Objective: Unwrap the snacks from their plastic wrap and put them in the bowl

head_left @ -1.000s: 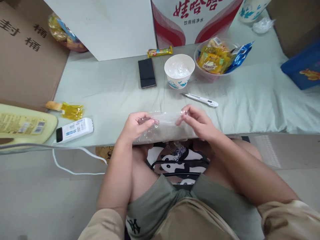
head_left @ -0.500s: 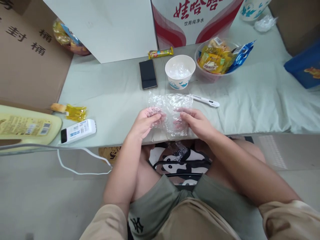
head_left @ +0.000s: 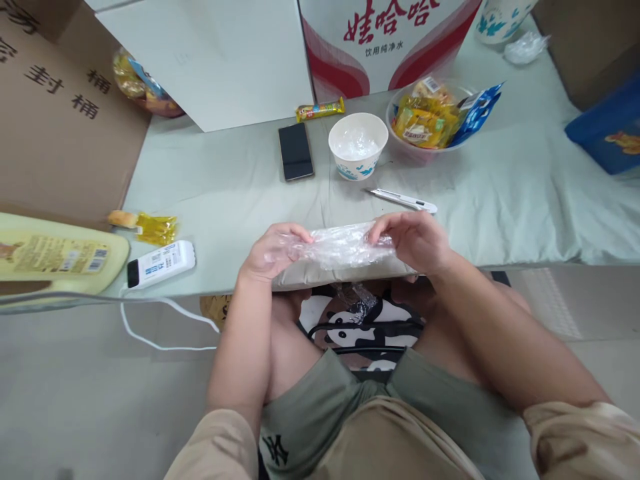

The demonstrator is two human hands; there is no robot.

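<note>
A clear plastic wrap (head_left: 343, 245), crumpled and see-through, stretches between my two hands at the table's front edge. My left hand (head_left: 277, 250) grips its left end, thumb and fingers closed. At the right end, my right hand (head_left: 413, 239) pinches it, the fingers curled over. Just beyond the right hand lies a white utility knife (head_left: 404, 201), its pointed tip to the left. Behind the wrap stands a white paper bowl (head_left: 358, 167) with blue print, holding crumpled clear plastic.
A dark phone (head_left: 296, 152) and a yellow snack stick (head_left: 320, 109) lie left of the bowl. A clear basin (head_left: 425, 152) of packaged snacks stands to its right. At left are a white device (head_left: 161, 264) with a cable and a yellow jug (head_left: 63, 257). Boxes line the back.
The plastic wrap has gone from a spread flat sheet to a narrower, bunched strip. My hands have moved apart, and the utility knife's tip now shows.
</note>
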